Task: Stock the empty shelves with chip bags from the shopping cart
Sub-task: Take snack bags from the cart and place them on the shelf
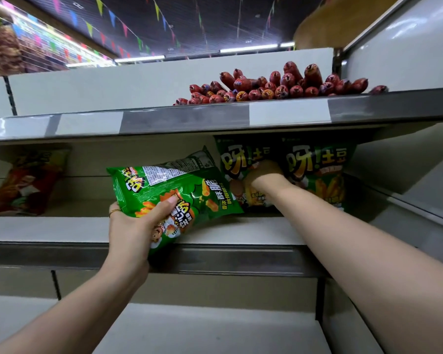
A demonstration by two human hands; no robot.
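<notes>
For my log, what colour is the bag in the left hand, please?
The bag is mainly green; head view.

Head-worn wide view, close, facing the shelf [49,229]

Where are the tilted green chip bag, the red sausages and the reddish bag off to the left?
tilted green chip bag [164,187], head view, middle of its printed face.
red sausages [288,85], head view, centre of the pile.
reddish bag [29,185], head view, middle of its front.

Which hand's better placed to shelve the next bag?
Left. The left hand already grips the tilted green bag at the shelf front; the right hand is against the upright bags farther in.
</notes>
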